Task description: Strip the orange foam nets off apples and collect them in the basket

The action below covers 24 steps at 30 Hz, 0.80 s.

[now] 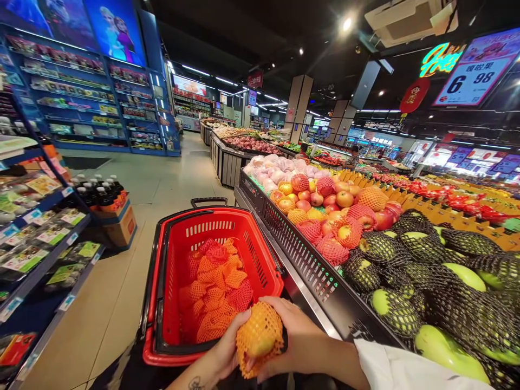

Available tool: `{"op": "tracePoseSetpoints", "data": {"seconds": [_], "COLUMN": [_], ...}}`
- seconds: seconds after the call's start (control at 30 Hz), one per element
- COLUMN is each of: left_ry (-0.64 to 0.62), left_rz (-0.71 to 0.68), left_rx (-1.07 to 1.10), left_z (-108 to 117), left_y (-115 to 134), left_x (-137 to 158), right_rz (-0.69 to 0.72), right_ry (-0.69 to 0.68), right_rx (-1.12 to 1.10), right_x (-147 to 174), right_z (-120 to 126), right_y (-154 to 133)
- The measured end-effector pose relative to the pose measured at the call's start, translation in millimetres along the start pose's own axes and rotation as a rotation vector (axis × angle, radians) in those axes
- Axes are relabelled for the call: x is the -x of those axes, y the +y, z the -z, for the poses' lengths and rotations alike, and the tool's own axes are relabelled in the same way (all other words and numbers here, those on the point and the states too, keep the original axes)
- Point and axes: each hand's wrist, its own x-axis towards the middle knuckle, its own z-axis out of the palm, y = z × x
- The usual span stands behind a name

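Between my two hands is a yellowish fruit [262,338] in an orange foam net; its exact kind is unclear. My left hand [227,346] grips its left side, and my right hand [294,333] wraps round its right side. Both are just over the near right corner of a red shopping basket [170,271] with a black rim. Inside the basket lie many loose orange and red foam nets [219,281]. To the right, apples [344,198], some in nets, fill a black crate [280,227].
Green melons in black nets [406,292] lie at the right. Shelves of packaged goods [40,227] and boxed dark bottles [101,195] stand at the left. A tiled aisle [162,168] runs ahead beside more produce stands [227,157].
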Motion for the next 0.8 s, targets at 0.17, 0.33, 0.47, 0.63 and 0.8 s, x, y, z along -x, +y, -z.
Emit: {"op": "tracePoseSetpoints", "data": {"seconds": [0.17,0.33,0.47,0.63,0.8], "left_ry": [-0.019,0.019,0.101,-0.052,-0.029], "left_rz": [-0.061,-0.231,-0.486,-0.421,-0.445], "left_rx": [-0.041,-0.163,-0.291,-0.450,-0.427], "left_z": [-20,-30,-28,-25,-27], "left_y": [4,13,30,47,41], "left_x": [3,2,4,15,14], "right_rz": [0.001,0.021,-0.045,-0.040,-0.057], "right_ry": [0.001,0.109,0.237,0.288,0.255], "right_rx": [0.073,0.004,-0.268,-0.617,-0.665], "right_x": [3,4,0,-9,-10], "right_z": [-4,-7,-10,-5,1], "right_y": [5,8,10,6,-1]}}
